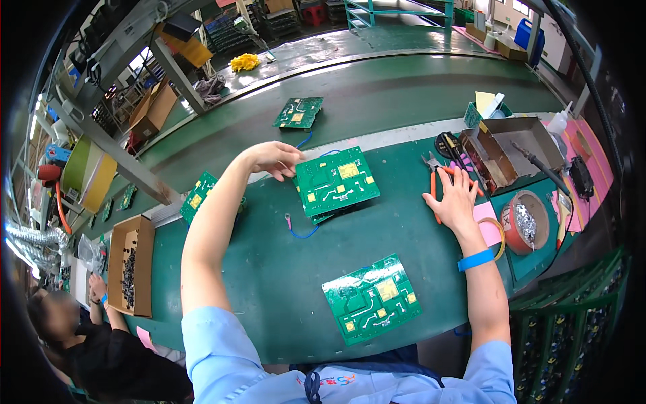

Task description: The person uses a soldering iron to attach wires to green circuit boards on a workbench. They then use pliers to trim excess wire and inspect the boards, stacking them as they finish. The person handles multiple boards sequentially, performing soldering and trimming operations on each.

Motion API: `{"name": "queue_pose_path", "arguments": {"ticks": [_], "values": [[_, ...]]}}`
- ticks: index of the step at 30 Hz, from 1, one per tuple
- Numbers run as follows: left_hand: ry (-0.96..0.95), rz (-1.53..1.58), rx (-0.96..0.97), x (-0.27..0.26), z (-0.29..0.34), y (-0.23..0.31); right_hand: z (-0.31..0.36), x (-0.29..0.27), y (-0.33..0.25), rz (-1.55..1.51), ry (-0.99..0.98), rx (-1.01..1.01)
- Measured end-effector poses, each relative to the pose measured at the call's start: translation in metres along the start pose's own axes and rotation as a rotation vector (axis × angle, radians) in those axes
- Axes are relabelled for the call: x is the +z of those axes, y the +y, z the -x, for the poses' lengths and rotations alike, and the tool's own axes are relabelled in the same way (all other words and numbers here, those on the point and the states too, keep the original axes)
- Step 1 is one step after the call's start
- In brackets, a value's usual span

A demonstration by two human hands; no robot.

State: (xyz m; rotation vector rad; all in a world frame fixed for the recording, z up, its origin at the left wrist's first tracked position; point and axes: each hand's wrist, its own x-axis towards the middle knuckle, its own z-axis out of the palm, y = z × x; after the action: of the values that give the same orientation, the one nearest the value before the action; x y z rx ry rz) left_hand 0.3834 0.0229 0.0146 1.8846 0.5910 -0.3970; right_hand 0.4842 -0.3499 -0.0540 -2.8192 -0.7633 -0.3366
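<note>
My left hand (272, 160) is at the upper left corner of a small stack of green circuit boards (336, 180), fingers apart and fingertips close to the board edge. Whether they touch it I cannot tell. My right hand (454, 202) lies spread over pliers (434, 185) with orange-red handles, the thumb beside one handle and nothing closed in the fingers. Nearer to me, a single circuit board (372, 299) with pale gold pads lies on the green mat. A blue wire (303, 233) with a ring terminal sticks out below the stack.
More boards (199, 194) lie partly behind my left forearm. Another board (298, 112) is on the green belt beyond. At right are a cardboard tray (515, 151), a soldering iron (538, 161) and a round pot of silvery scrap (526, 222). A co-worker (101, 343) sits left by a parts box (131, 266).
</note>
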Motion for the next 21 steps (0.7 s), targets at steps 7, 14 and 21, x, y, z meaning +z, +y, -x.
{"name": "queue_pose_path", "arguments": {"ticks": [7,14,21], "values": [[0.742,0.525,0.012,-0.054,-0.117,-0.031,-0.001,0.002,0.001,0.004,0.011,-0.018],[0.827,1.033,0.231,-0.046,-0.179,-0.041,-0.003,0.000,-0.001,0.003,0.014,-0.026],[0.513,0.976,0.321,-0.037,-0.091,-0.001,-0.001,-0.006,0.003,0.011,0.004,0.044]]}}
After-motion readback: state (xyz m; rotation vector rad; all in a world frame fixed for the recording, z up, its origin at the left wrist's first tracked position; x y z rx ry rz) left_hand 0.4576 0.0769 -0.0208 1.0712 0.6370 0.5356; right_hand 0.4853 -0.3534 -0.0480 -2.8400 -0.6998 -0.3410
